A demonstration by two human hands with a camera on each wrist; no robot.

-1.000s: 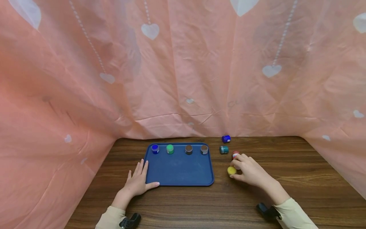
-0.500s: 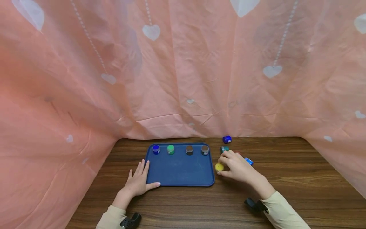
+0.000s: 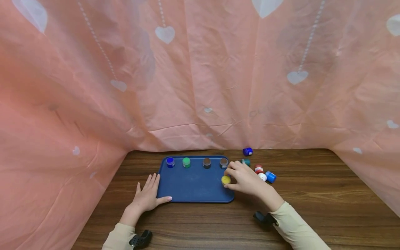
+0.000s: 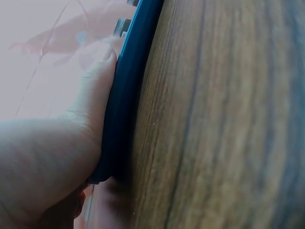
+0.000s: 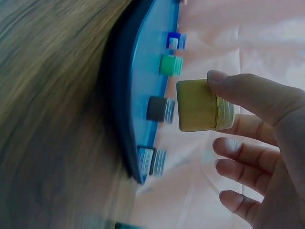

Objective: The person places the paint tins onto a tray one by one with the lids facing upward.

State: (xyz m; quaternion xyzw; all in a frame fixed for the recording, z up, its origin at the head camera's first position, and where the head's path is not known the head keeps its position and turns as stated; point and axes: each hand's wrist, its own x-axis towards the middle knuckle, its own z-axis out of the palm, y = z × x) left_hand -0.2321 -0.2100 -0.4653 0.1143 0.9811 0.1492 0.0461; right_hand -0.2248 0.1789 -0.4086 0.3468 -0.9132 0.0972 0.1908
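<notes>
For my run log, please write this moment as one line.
left hand: flat on tray edge | right hand: pinches yellow jar above tray | tray row: four jars

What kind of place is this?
Probably a set-up tabletop for a sorting activity: a wooden table, pink heart-print sheets hung around it, and a blue tray of small paint pots.

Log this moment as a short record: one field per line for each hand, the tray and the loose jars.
right hand: pinches yellow jar above the tray's right edge
left hand: flat on the table, thumb along the tray's near left corner
blue tray: four jars in a row along its far edge
loose jars: several on the wooden table, right of the tray
backdrop: pink heart-print cloth
</notes>
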